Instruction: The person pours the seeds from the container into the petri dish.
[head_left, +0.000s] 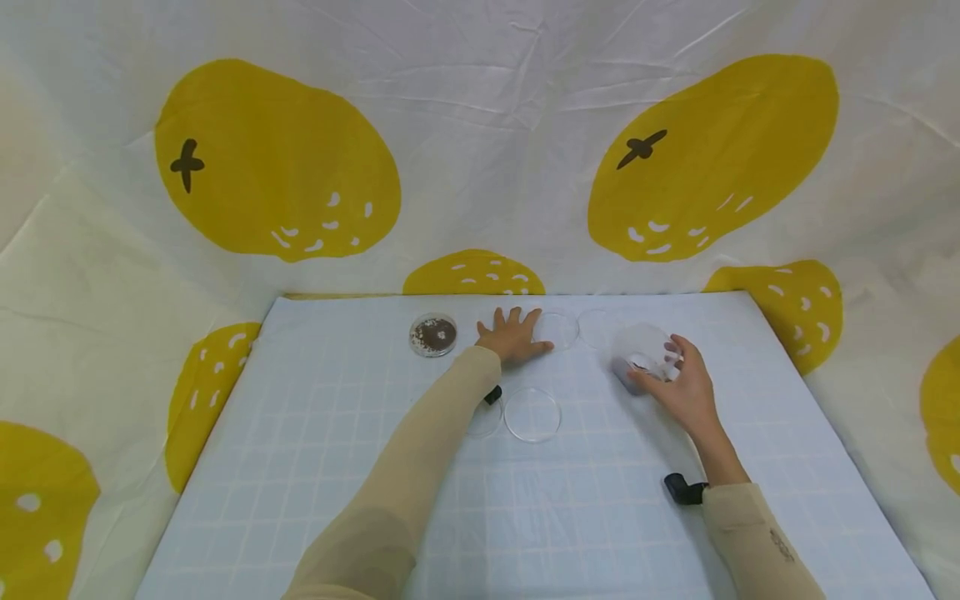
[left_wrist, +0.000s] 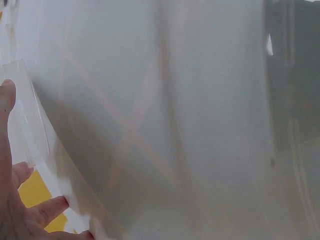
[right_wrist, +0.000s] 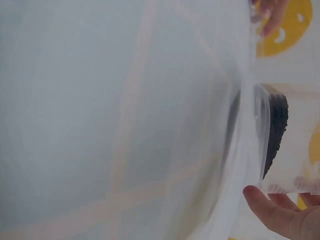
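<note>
- Head view: my left hand (head_left: pixel 514 340) reaches out over the pale checked cloth (head_left: pixel 300 467), its fingers spread apart and fairly straight, clamped round nothing.
- My thumb and forefinger on that side lie at the rim of one clear dish (head_left: pixel 561 332); a second clear dish (head_left: pixel 597 330) sits just beside it, to the right.
- My right hand (head_left: pixel 684 385) is curled round a clear container (head_left: pixel 643 342), thumb on the near side and fingers on the far side, so this grip is closed on it. The container is at the right part of the cloth, near the second dish.
- To the left of my left hand, well apart from the container, lies a round dish of brown material (head_left: pixel 434 335), with some pale patches.
- Nearer me are two more clear rounds: one ring (head_left: pixel 532 439) in plain sight, and another (head_left: pixel 486 434) partly hidden by my left sleeve (head_left: pixel 420 475).
- Left wrist view: my thumb and fingers stand apart at the left edge, the clear dish between them. The pale surface filling the rest is blurred.
- Right wrist view: my fingers are against the container's side; black grainy contents (right_wrist: pixel 277 127) lie slanted in its bottom. I cannot tell whether its base touches the cloth.
</note>
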